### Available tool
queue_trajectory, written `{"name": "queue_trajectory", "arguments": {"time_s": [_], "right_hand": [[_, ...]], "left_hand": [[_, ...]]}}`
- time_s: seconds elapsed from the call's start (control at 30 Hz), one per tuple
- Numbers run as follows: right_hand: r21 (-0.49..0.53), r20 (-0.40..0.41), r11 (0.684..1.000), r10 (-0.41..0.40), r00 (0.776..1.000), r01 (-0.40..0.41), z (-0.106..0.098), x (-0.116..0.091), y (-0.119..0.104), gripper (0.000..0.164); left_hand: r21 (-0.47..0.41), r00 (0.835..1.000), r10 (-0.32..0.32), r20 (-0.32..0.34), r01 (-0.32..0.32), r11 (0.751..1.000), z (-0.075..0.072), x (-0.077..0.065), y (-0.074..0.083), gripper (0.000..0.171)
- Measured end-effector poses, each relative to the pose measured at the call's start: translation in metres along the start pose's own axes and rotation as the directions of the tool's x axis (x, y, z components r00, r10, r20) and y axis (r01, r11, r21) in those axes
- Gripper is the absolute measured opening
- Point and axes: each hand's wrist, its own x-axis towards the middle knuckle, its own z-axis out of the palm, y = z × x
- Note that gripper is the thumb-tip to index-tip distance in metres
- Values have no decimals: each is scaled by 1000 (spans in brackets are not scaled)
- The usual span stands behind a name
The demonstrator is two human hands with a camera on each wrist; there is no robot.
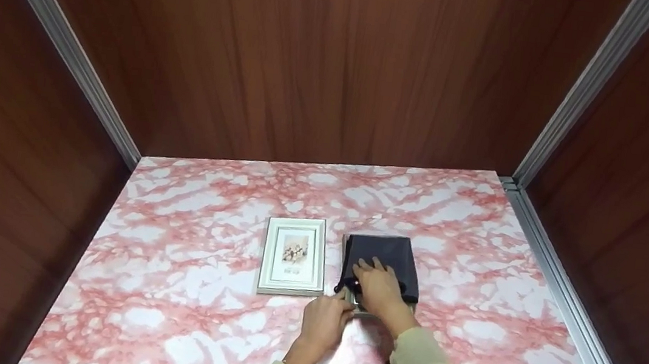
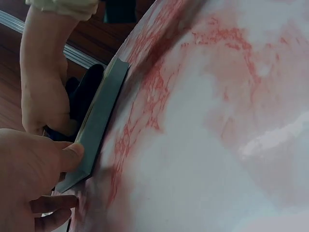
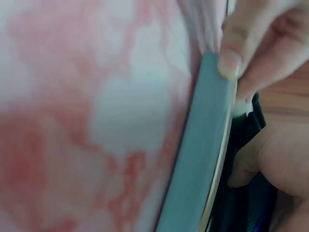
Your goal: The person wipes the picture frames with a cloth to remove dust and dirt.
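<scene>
A dark cloth covers most of a picture frame whose pale near edge sticks out from under it. At that frame's near left corner, my left hand pinches the rim, with the thumb on the edge. My right hand rests on top of the cloth, fingers spread over it. Folds of the cloth bunch up around the right thumb. The picture inside the covered frame is hidden.
Left of the covered frame lies a white picture frame with a small flower print, face up. Both are on a red and white marbled tabletop. Brown wood-grain panels and metal rails stand around the tabletop.
</scene>
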Motion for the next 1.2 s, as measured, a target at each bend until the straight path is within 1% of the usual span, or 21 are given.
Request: {"name": "queue_trajectory", "arguments": {"time_s": [0.1, 0.2, 0.33, 0.43, 0.53, 0.63, 0.73, 0.8, 0.9, 0.97, 1.03, 1.1, 1.13, 1.2], "right_hand": [[-12, -33, 1000, -10, 999, 10, -2, -13, -8, 63], [-31, -32, 1000, -4, 999, 3, -4, -24, -15, 63], [-49, -21, 999, -2, 1000, 1, -6, -28, -21, 59], [-50, -20, 999, 15, 1000, -16, -6, -29, -21, 60], [-19, -28, 998, 66, 997, -66, -3, -31, -17, 65], [7, -43, 990, 140, 989, -140, 0, -30, -12, 63], [0, -59, 978, 209, 976, -209, 2, -24, -7, 60], [-11, -66, 973, 230, 971, -231, 3, -18, -5, 58], [-20, -66, 977, 213, 975, -214, 4, -7, -4, 57], [-13, -46, 986, 168, 985, -168, 5, 1, -3, 61], [17, -14, 994, 110, 994, -109, 6, 9, -1, 67], [54, 20, 996, 66, 998, -67, 7, 16, 1, 69], [72, 33, 996, 53, 998, -55, 7, 19, 2, 69], [112, 36, 992, 55, 998, -59, 8, 24, 6, 68]], "left_hand": [[-18, 999, -23, -28, 22, 1000, 1, -2, 0, 5], [-30, 999, -28, -30, 27, 999, 2, -4, 1, 5], [-37, 999, -40, -30, 39, 999, 3, -4, 0, 5], [-43, 998, -50, -31, 49, 998, 4, -4, 0, 5], [-52, 998, -40, -49, 37, 998, 7, -5, 1, 7], [-51, 998, -29, -55, 26, 998, 8, -6, 0, 8], [-54, 999, -31, -39, 29, 998, 7, -6, 0, 10], [-57, 999, -39, -26, 38, 998, 7, -6, -1, 11], [-67, 999, -46, -24, 44, 997, 7, -6, -2, 12], [-72, 998, -50, -24, 48, 996, 7, -7, -3, 12], [-75, 998, -57, -26, 55, 996, 7, -7, -3, 11], [-72, 998, -56, -26, 54, 996, 7, -8, -3, 10], [-74, 998, -55, -26, 53, 996, 6, -8, -3, 10], [-78, 998, -52, -30, 49, 996, 6, -9, -2, 10]]}}
